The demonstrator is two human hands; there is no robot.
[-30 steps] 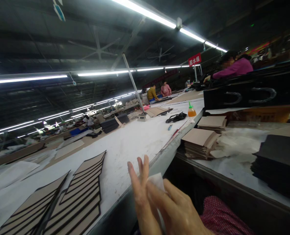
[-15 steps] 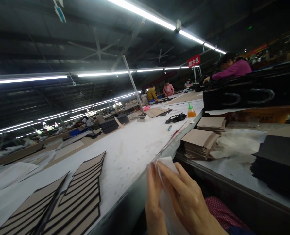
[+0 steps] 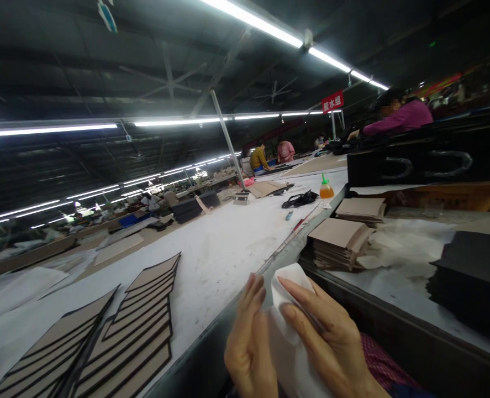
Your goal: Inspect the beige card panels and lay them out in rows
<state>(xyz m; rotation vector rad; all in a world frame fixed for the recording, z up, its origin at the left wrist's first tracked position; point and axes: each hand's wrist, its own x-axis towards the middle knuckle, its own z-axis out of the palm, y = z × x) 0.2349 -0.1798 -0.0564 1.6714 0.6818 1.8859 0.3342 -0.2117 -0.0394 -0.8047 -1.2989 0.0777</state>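
My left hand (image 3: pixel 249 342) and my right hand (image 3: pixel 327 342) hold a soft white sheet of tissue or cloth (image 3: pixel 289 337) between them at the bottom of the view. Its upper end is folded over under my right fingers, and the rest hangs down below the hands. Both hands are just past the grey edge of a long white-covered work table (image 3: pixel 220 243). Nearest on the table, to the left, lie overlapping rows of tan card pieces with black borders (image 3: pixel 135 326).
Stacks of tan card (image 3: pixel 339 243) and black sheets (image 3: pixel 472 276) lie on a lower side bench. A glue bottle with an orange body (image 3: pixel 326 190) stands farther along the table. A co-worker in a magenta sleeve (image 3: pixel 398 119) works behind black bags (image 3: pixel 410 166).
The white sheet has come up between my hands and now shows more. My hands have drawn closer together, with the left one turned flatter against the sheet.
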